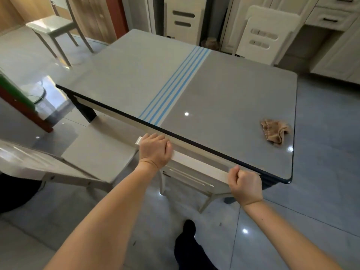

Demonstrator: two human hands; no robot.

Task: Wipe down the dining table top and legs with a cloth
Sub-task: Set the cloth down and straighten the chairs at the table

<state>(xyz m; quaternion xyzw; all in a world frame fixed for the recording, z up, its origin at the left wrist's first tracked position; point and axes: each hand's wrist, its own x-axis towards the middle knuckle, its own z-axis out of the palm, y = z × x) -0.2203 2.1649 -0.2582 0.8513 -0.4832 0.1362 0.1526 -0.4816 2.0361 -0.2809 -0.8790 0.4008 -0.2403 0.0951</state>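
Room: glossy grey tiled floor (321, 152) with light glints, pale cabinets (335, 16) with drawers at the far right
Desk: a wide grey desk (224, 90) with a shiny top and a dark rim, crossed by a band of blue stripes (175, 88) near its middle
Chairs: a pale near chair (187, 178) is tucked under the desk's near edge; a side chair (97, 154) stands to its left, a far chair (266, 36) beyond the desk, a stool (52, 28) well apart at the upper left
Left hand: the left hand (154, 151) curls over the left end of the near chair's top rail (200, 162), gripping it
Right hand: the right hand (245, 185) is fisted round the rail's right end
Cloth: a crumpled tan cloth (274, 132) lies on the desk top near its right end, apart from both hands
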